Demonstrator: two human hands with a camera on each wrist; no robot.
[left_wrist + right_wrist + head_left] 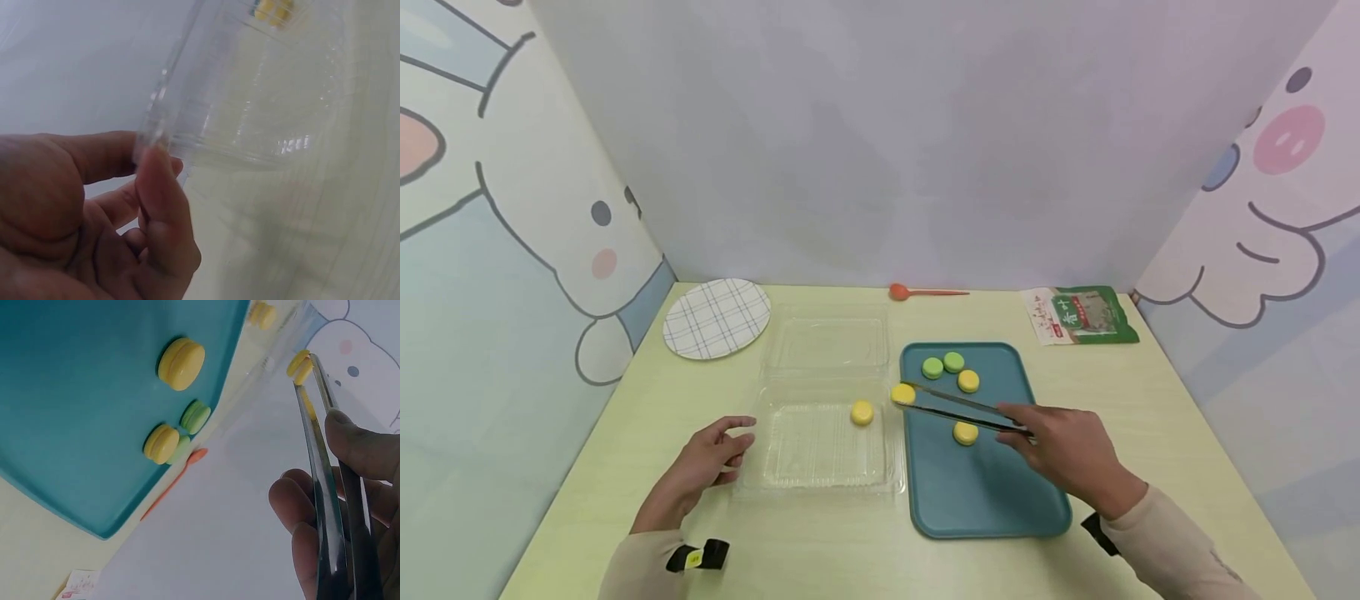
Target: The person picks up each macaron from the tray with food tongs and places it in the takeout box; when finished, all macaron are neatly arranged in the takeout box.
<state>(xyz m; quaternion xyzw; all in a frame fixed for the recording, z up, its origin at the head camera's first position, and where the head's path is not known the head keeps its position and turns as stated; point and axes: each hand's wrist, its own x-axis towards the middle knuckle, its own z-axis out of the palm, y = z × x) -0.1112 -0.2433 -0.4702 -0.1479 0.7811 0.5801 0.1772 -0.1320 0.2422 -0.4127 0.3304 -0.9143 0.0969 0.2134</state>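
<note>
My right hand (1067, 446) holds metal tongs (325, 506). Their tips pinch a yellow macaron (300, 367), which in the head view overlaps the left edge of the blue tray (977, 500). My left hand (707, 458) pinches the left edge of a clear plastic box (206, 140) between thumb and finger. The box lies with its lid (827, 342) folded back. Inside, near its right side, sits another yellow macaron (862, 412). On the tray are a yellow macaron (968, 381), one more yellow macaron (966, 433) below the tongs, and two green macarons (932, 367) at the back.
A checked round plate (717, 319) lies at the back left of the table. By the back wall is a red spoon (925, 292). A green and white food packet (1081, 316) lies at the back right. Walls with cartoon figures border both sides.
</note>
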